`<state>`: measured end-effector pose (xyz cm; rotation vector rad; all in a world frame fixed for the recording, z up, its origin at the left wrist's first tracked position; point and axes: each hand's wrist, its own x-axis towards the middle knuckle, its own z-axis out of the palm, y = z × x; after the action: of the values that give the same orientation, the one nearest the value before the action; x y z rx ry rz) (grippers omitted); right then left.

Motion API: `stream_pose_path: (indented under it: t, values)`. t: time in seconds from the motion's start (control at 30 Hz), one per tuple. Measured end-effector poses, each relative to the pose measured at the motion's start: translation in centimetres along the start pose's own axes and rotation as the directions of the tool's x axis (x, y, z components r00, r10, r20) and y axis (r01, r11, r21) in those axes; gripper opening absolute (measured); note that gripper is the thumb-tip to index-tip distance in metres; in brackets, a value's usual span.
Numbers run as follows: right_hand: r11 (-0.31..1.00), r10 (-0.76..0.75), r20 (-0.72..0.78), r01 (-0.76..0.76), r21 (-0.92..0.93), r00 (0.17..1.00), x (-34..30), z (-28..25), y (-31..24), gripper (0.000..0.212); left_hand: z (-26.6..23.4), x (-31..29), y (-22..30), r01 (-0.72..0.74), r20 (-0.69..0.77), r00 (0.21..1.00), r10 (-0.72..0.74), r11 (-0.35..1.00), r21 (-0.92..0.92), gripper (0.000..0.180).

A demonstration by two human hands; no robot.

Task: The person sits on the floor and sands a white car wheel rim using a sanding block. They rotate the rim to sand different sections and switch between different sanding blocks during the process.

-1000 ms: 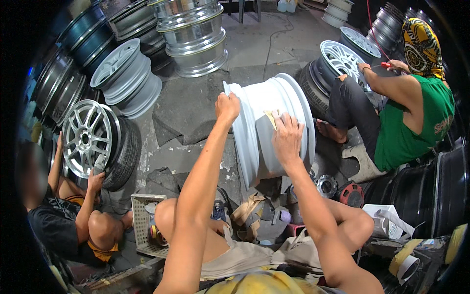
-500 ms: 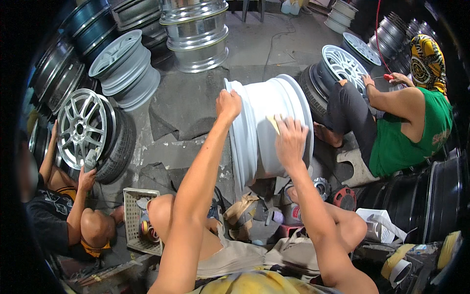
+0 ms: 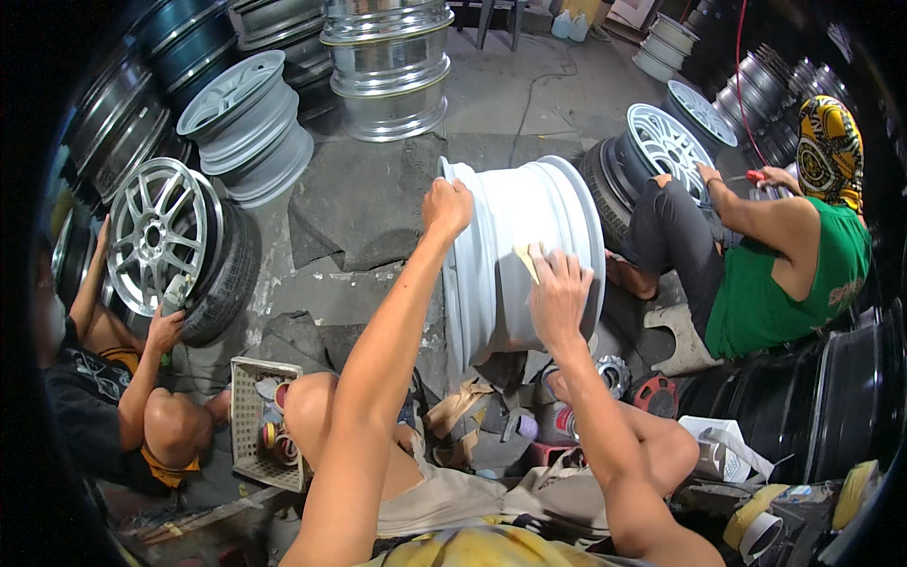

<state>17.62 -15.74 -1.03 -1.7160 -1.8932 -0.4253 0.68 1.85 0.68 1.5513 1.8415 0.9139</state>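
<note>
A pale grey-white wheel rim [image 3: 496,213] stands on its edge before me, its smooth barrel facing up. At its left side, my left hand [image 3: 446,205] is closed around the flange. My right hand [image 3: 561,298] presses a folded piece of pale yellow sandpaper [image 3: 525,259] flat on the barrel, right of the middle. Its fingers lie along the paper and partly cover it. The rim's lower part sits near my knees, just beyond my lap.
Left, a person holds a tool against a silver spoked wheel [image 3: 151,241]. Right, a person in a green top works at a pale rim [image 3: 666,142]. Stacked rims [image 3: 392,90] stand behind. A plastic basket [image 3: 248,416] lies by my left knee; a red round object [image 3: 655,397] lies right.
The view has tilted slightly, so the scene sits a little lower. My left hand keeps its hold on the flange, and my right hand stays on the barrel with the sandpaper, nearly in place.
</note>
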Motion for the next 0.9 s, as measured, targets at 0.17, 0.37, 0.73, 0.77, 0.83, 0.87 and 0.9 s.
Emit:
stream_pose_path:
  t: [0.17,0.37,0.73,0.77,0.83,0.87,0.9]
  values:
    - [1.0,-0.005,-0.057,0.006,0.013,0.998,2.9,0.5,0.0,0.046,0.1,-0.1,-0.1,-0.018,-0.01,1.0,0.018,0.999,-0.032,0.044]
    - [1.0,0.012,-0.006,-0.012,-0.007,1.0,0.7,-0.3,0.0,0.047,0.0,-0.6,-0.3,-0.022,-0.034,0.999,0.021,1.0,-0.019,0.044]
    - [0.997,-0.046,-0.139,0.038,-0.062,0.989,3.3,0.9,2.1,0.033,0.3,-0.4,-0.2,-0.003,0.005,1.0,0.003,1.0,-0.01,0.045]
    - [0.999,-0.026,-0.14,0.022,-0.035,0.99,4.2,1.2,1.6,0.032,0.3,-0.6,-0.1,0.0,0.02,1.0,0.0,1.0,-0.007,0.045]
    - [0.997,-0.082,-0.141,0.081,-0.009,0.987,2.4,1.4,0.4,0.032,-0.3,-0.1,0.2,0.001,0.009,1.0,-0.001,1.0,-0.006,0.045]
    - [0.994,-0.102,-0.162,0.105,0.008,0.981,1.1,1.6,0.8,0.031,-0.2,-0.1,0.1,0.002,-0.001,1.0,-0.002,1.0,-0.01,0.045]
    - [0.992,-0.118,-0.176,0.124,0.027,0.977,0.3,1.4,1.1,0.031,-0.1,-0.4,0.0,0.008,-0.007,1.0,-0.008,1.0,-0.01,0.045]
